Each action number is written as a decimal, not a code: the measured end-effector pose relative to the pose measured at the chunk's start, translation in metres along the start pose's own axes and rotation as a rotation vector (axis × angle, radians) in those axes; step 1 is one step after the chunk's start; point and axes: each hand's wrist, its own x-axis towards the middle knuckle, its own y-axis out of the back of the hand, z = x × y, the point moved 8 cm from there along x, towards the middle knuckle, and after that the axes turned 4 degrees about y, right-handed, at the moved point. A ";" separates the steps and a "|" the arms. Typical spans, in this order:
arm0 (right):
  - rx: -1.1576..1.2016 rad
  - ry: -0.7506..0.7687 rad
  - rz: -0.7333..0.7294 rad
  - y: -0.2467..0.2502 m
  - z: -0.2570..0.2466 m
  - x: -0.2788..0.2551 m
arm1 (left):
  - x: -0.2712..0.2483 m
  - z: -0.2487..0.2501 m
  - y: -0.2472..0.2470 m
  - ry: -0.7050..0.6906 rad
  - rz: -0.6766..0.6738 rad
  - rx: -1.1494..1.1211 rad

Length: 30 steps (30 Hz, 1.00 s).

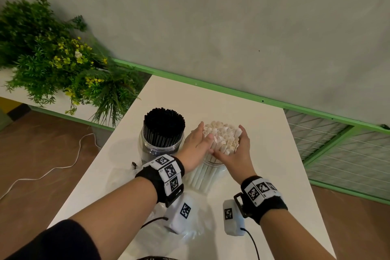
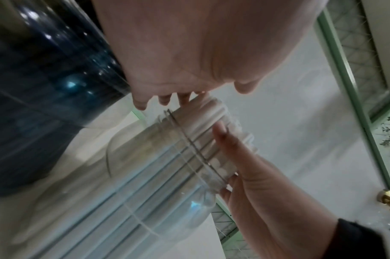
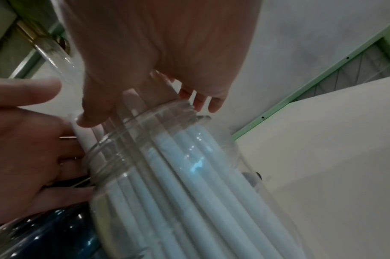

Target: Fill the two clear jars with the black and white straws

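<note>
The landmark for all positions is the clear jar of white straws (image 1: 207, 177), which stands on the white worktop (image 1: 263, 133) nearest the person. The white straws (image 1: 221, 135) stand upright in this jar, their upper ends bunched above its mouth. The left hand (image 1: 195, 145) cups the left side of the bunch with fingers extended along the straws; the right hand (image 1: 238, 150) cups the right side in the same manner. Both hands are therefore wide, pressing the bunch between the palms rather than curling round it. The wrist views confirm that the straw shafts already pass through the threaded neck and reach down inside the jar. To the left of the landmark, just beside it, stands the second clear jar (image 1: 160, 148), packed with black straws (image 1: 163, 120); no hand touches it. Judged status: the black jar is complete; the white bunch is inserted and appears to need only settling and release. No loose straws are visible on the worktop.
</note>
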 end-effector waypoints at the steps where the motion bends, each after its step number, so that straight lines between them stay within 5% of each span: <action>1: -0.041 -0.014 -0.004 0.002 -0.001 -0.003 | -0.002 -0.003 0.002 0.001 -0.005 -0.005; 6: -0.187 0.096 -0.038 0.014 -0.009 -0.016 | -0.019 -0.011 0.015 -0.053 0.050 0.109; 12: -0.527 0.403 0.065 0.011 -0.036 -0.029 | -0.035 0.002 0.014 -0.207 0.165 0.249; 19: -0.770 0.493 0.051 -0.002 -0.056 -0.032 | -0.039 -0.006 0.005 -0.203 0.121 0.364; 24: -0.974 0.596 -0.145 -0.031 -0.063 -0.028 | -0.042 -0.010 0.003 -0.229 0.102 0.426; 30: -0.902 0.507 -0.114 -0.013 -0.045 -0.014 | -0.038 -0.035 0.008 -0.113 -0.002 0.471</action>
